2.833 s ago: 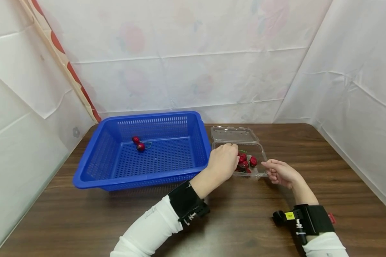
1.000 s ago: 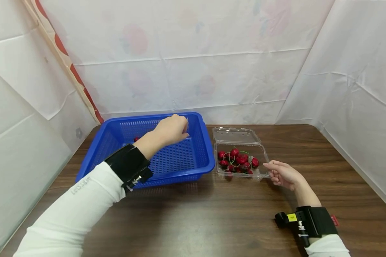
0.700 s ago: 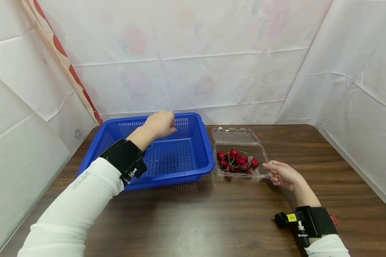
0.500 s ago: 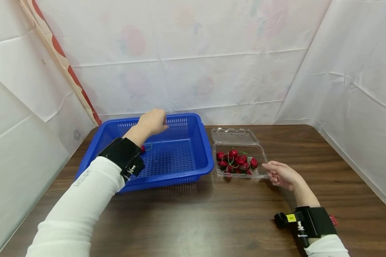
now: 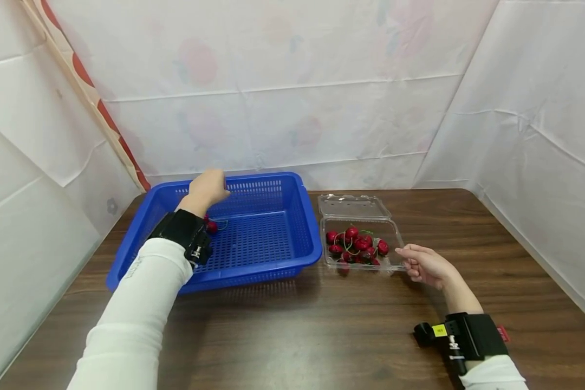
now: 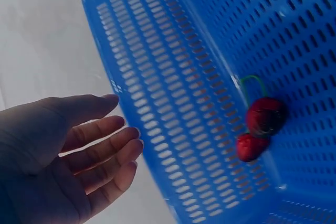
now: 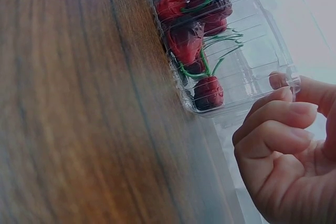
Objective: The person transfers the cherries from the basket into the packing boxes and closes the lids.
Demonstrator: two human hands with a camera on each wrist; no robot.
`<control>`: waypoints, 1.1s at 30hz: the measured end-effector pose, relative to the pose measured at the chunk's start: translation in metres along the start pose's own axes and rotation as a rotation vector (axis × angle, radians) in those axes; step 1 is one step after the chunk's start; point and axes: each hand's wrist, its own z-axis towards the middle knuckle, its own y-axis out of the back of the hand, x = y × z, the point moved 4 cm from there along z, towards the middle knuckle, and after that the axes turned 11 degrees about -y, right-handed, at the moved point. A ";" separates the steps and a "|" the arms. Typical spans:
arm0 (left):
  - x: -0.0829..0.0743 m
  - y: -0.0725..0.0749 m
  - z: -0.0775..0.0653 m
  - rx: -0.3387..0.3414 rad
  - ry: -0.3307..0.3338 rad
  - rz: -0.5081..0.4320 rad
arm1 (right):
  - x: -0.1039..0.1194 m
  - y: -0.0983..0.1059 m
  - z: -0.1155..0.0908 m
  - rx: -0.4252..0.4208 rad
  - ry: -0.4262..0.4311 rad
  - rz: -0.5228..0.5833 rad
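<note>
My left hand (image 5: 207, 189) hovers over the back left part of a blue plastic basket (image 5: 253, 272). In the left wrist view its loosely bent fingers hold nothing and lie beside the basket's rim. Two red cherries (image 6: 266, 116), one with a green stem, rest together on the basket floor; in the head view my wrist partly hides them. My right hand (image 5: 426, 264) pinches the right front edge of a clear plastic clamshell box (image 5: 395, 238) between thumb and finger. Several cherries (image 5: 352, 244) with green stems lie inside that box, and its lid (image 5: 353, 206) is folded back.
A dark wooden table (image 5: 292, 336) carries both containers, the box standing just right of the basket. White sheeting (image 5: 292, 97) hangs behind and along both sides. Black camera straps (image 5: 478, 336) circle both wrists.
My left hand has gone from the clamshell box leftward over the basket, and on to its back left corner. My right hand keeps its pinch on the box edge, barely moving.
</note>
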 end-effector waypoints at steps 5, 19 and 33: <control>0.016 -0.008 -0.001 -0.019 0.085 -0.022 | 0.001 0.000 0.000 0.000 0.004 0.006; 0.043 -0.034 -0.006 0.119 0.211 -0.079 | 0.000 0.000 0.000 -0.004 -0.005 0.012; 0.045 -0.048 -0.010 0.263 0.209 -0.114 | 0.002 -0.002 -0.002 -0.004 0.000 0.018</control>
